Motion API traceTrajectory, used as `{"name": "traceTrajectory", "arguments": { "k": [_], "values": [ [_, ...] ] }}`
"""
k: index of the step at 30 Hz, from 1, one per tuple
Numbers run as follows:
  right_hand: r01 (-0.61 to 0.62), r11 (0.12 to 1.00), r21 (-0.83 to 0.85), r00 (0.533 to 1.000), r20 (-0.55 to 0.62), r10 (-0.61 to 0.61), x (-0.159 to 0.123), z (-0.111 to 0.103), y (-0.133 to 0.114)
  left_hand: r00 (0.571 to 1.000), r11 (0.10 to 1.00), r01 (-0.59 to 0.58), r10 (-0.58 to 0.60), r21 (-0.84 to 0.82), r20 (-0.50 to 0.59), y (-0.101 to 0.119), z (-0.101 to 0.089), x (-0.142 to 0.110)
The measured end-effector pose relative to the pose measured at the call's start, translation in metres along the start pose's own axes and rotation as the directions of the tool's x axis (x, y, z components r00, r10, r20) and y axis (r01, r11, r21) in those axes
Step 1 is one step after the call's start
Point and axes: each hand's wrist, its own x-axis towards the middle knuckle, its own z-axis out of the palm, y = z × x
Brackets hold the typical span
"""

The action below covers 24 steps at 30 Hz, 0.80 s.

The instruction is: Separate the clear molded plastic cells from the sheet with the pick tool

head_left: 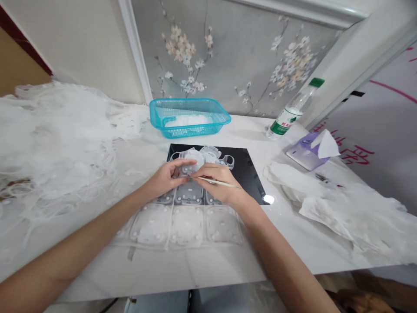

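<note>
A translucent silicone sheet [182, 224] moulded into several rounded pads lies across a black mat [247, 167] on the white table. My left hand [167, 176] presses on the sheet's far part, fingers curled and pinching one pad. My right hand [218, 182] meets it from the right, closed in a pinch on a thin pointed stick [221, 183] whose tip rests at the pad between both hands. Loose trimmed pads [205, 155] are bunched just beyond my fingers.
A turquoise basket [190, 116] holding white pieces stands behind the mat. A big heap of white silicone scrap [55, 143] covers the left side. At the right are a plastic bottle [291, 114], a purple tissue pack [309, 150] and crumpled white sheets [352, 213].
</note>
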Motion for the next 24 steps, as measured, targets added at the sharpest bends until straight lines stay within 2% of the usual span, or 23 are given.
{"name": "traceTrajectory", "arguments": {
  "k": [6, 12, 17, 24],
  "values": [
    [-0.026, 1.000, -0.010, 1.000, 0.013, 0.026, 0.0011, -0.0065, -0.0007, 0.999, 0.998, 0.051, -0.051, -0.030, 0.000, 0.0040, 0.0003, -0.0016],
    [-0.027, 1.000, 0.001, 0.999, 0.034, 0.027, 0.0003, -0.0030, -0.0012, 1.000, 0.995, 0.014, -0.015, -0.101, -0.010, -0.0023, -0.0004, -0.0011],
    [-0.042, 0.999, -0.033, 0.997, 0.063, 0.044, 0.0015, -0.0041, -0.0016, 1.000, 0.996, 0.005, -0.006, -0.085, -0.007, -0.0028, -0.0007, -0.0014],
    [-0.009, 0.999, -0.033, 0.996, 0.086, 0.012, 0.0008, -0.0076, 0.0023, 0.998, 0.989, 0.067, -0.069, -0.132, -0.011, -0.0030, 0.0000, -0.0023]
  ]
}}
